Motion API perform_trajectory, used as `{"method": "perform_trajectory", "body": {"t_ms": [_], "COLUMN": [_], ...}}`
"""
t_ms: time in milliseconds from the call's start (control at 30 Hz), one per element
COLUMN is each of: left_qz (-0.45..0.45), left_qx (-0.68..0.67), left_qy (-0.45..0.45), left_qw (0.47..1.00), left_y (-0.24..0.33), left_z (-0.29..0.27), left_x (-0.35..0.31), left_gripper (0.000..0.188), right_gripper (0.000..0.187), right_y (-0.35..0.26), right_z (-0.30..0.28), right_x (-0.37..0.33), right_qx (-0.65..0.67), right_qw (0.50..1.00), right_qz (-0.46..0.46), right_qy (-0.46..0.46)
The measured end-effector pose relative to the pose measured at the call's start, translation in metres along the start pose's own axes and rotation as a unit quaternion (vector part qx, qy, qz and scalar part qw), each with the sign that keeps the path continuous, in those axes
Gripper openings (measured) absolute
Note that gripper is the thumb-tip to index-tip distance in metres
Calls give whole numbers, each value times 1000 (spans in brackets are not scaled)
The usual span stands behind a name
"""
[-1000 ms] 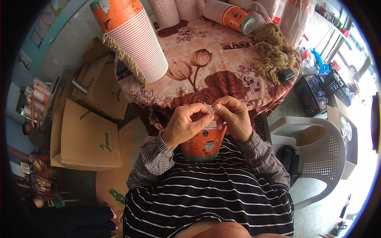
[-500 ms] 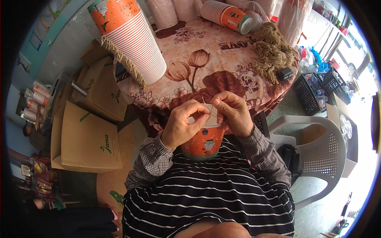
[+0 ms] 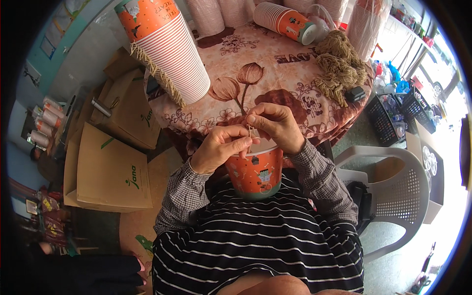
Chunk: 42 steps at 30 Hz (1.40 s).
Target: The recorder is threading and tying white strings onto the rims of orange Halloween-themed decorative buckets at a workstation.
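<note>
An orange paper bucket (image 3: 256, 173) with cartoon figures and a green base rests upright on my lap, against the striped clothing. Over its white rim, both hands work a thin tan cord (image 3: 250, 132). My left hand (image 3: 220, 147) is closed, thumb and fingers pinching the cord near the left of the rim. Slightly higher, my right hand (image 3: 279, 127) pinches the cord's upper part between thumb and forefinger. Whether the cord passes through the bucket's wall is hidden by my fingers.
On the flowered tablecloth (image 3: 221, 59) lie a tall stack of matching buckets (image 3: 179, 64), a tipped stack (image 3: 282, 23), a bundle of tan cords (image 3: 339, 66) and a small black object (image 3: 354, 93). Cardboard boxes (image 3: 110, 172) stand left, a plastic chair (image 3: 393, 191) right.
My right hand has shifted left and up, drawing the cord more upright. My left hand has moved slightly left and down. More of the bucket's front shows between them.
</note>
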<state>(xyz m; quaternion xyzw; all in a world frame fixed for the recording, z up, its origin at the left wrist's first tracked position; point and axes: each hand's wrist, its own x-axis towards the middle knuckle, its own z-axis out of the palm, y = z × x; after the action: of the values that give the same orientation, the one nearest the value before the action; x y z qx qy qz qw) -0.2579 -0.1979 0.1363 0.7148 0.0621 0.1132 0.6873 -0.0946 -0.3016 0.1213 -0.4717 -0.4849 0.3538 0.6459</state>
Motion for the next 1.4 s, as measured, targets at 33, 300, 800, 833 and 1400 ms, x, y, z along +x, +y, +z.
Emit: {"method": "perform_trajectory", "body": {"t_ms": [33, 300, 800, 833, 1400], "left_qz": [-8, -12, 64, 64, 186], "left_qx": [-15, -53, -100, -109, 263], "left_qy": [6, 42, 174, 165, 282], "left_qw": [1000, 998, 978, 978, 904], "left_y": [-1, -6, -11, -10, -3], "left_z": [-1, -8, 3, 4, 20], "left_x": [-1, -9, -14, -13, -10], "left_gripper": [19, 20, 12, 12, 14], "right_gripper": [12, 13, 20, 20, 33], "right_y": [2, 12, 18, 18, -2], "right_z": [1, 6, 20, 20, 35], "right_x": [0, -4, -23, -25, -30], "right_qx": [22, 72, -34, -33, -240], "right_qw": [999, 994, 999, 999, 960], "right_qz": [32, 79, -39, -40, -123], "right_qy": [-2, -22, -17, -16, 79]}}
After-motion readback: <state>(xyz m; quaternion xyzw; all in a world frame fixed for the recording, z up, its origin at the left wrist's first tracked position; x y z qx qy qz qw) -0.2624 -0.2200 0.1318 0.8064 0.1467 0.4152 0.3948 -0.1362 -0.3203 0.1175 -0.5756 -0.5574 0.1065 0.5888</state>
